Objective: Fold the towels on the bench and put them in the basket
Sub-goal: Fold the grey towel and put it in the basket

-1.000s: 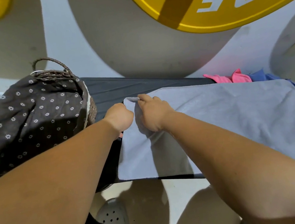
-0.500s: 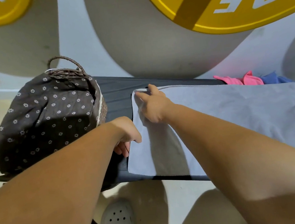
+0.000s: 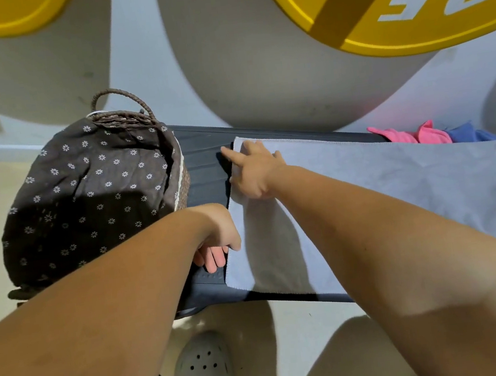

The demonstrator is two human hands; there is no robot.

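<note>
Under my right hand (image 3: pixel 254 174) the grey towel (image 3: pixel 396 188) is soft matt cloth with a stitched hem. The bench (image 3: pixel 202 159) beneath looks like dark ribbed plastic, perhaps slightly satin (shadow makes it hard to judge). The basket (image 3: pixel 125 115) is rough woven wicker, lined with matt flower-printed cotton.

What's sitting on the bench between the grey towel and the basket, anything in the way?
Nothing visible. Only a bare strip of dark bench separates the grey towel from the basket at its left end. The left hand rests at the towel's near left edge, the right hand near its far left corner. The basket's open top looks unblocked.
</note>
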